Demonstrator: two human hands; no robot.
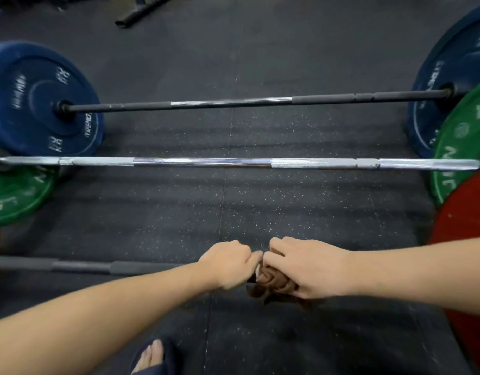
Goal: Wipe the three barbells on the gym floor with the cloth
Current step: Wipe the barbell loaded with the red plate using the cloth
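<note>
Three barbells lie across the black rubber floor. The far barbell [233, 102] is dark with a bright middle and carries blue plates [38, 101]. The middle barbell [233, 162] is chrome with green plates [460, 142]. The near barbell [82, 265] is dark grey, with a red plate [466, 226] at the right, and its middle is hidden by my hands. My right hand [312, 267] grips a bunched brown cloth [274, 282] at that bar. My left hand [230, 263] is curled next to it, pinching the cloth's edge.
Black metal rack parts [144, 12] lie at the top of the view. My foot in a dark slipper [152, 355] stands at the bottom, just behind the near bar. Speckled floor mat stretches between the bars.
</note>
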